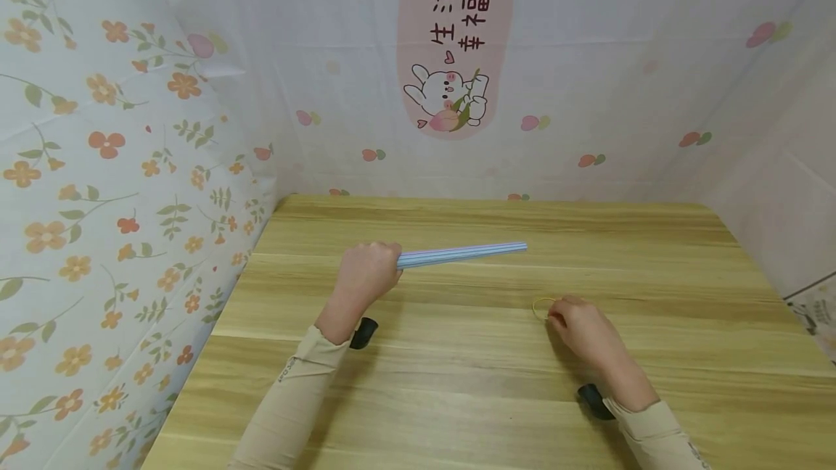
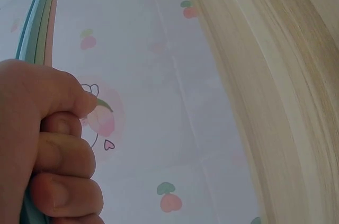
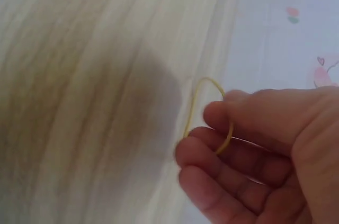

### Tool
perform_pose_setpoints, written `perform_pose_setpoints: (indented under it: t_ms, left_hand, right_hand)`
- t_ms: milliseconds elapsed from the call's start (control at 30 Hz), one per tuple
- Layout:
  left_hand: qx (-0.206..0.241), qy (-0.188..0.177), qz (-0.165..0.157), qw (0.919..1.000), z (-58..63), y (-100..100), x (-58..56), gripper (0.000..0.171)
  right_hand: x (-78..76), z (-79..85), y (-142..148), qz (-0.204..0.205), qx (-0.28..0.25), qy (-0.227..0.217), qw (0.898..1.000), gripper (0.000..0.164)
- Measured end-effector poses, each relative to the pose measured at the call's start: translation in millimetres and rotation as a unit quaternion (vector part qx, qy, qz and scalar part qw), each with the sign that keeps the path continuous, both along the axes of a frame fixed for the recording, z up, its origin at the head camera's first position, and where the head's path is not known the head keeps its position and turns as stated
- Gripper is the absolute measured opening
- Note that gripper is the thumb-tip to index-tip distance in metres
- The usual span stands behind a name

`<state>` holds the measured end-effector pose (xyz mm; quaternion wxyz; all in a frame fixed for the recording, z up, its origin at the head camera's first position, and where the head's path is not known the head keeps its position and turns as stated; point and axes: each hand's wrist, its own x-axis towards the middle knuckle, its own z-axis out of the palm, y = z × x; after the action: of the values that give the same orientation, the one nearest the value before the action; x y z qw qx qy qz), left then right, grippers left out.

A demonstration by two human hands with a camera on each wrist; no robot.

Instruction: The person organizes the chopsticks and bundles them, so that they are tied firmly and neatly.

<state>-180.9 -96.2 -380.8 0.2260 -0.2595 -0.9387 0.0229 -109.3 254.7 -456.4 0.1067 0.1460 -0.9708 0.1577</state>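
My left hand (image 1: 371, 272) grips a bundle of long, thin pastel sticks (image 1: 464, 254) near one end, fingers curled round them. They point right and slightly up in the head view. Blue, green and pink strips of the bundle (image 2: 39, 23) show above the fist in the left wrist view; whether they are straws or other sticks I cannot tell. My right hand (image 1: 584, 328) pinches a thin yellow rubber band (image 1: 539, 304) between thumb and index finger. In the right wrist view the band (image 3: 195, 102) hangs as a loose loop against the other fingertips. The hands are apart.
Both hands are above a wood-grain table (image 1: 457, 383). A white curtain (image 1: 313, 78) with fruit prints and a rabbit picture stands behind the far edge. Flowered cloth (image 1: 117, 201) covers the left side. Dark wrist mounts (image 1: 363, 333) sit under both wrists.
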Motion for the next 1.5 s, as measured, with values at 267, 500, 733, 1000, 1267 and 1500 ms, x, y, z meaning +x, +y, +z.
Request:
perform_pose_setpoints:
  t_ms: [267, 500, 733, 1000, 1267, 1500]
  left_hand:
    - [-0.002, 0.012, -0.002, 0.9999, 1.6, 0, 0.4, 0.028]
    - [-0.002, 0.014, -0.005, 0.9999, 1.7, 0, 0.1, 0.031]
    - [-0.003, 0.017, -0.003, 0.9999, 1.6, 0, 0.8, 0.031]
    - [-0.005, 0.012, -0.002, 0.9999, 1.6, 0, 3.6, 0.033]
    - [-0.006, 0.015, -0.006, 0.9998, 2.1, 1, 5.3, 0.032]
    - [0.003, 0.000, -0.008, 1.0000, 2.7, 3, 4.3, 0.031]
  right_hand:
    - [4.1, 8.9, -2, -0.022, 0.017, -0.047, 0.999, 0.003]
    - [2.3, 13.0, -2, -0.055, -0.022, -0.053, 0.997, 0.004]
    - [0.0, 20.1, -6, -0.083, -0.086, -0.040, 0.992, 0.012]
    - [-4.5, 26.4, -15, -0.088, -0.117, 0.014, 0.989, 0.010]
    - [-9.0, 38.4, -22, -0.115, -0.167, 0.015, 0.979, 0.017]
    - [-17.7, 54.5, -31, -0.130, -0.183, 0.083, 0.971, 0.019]
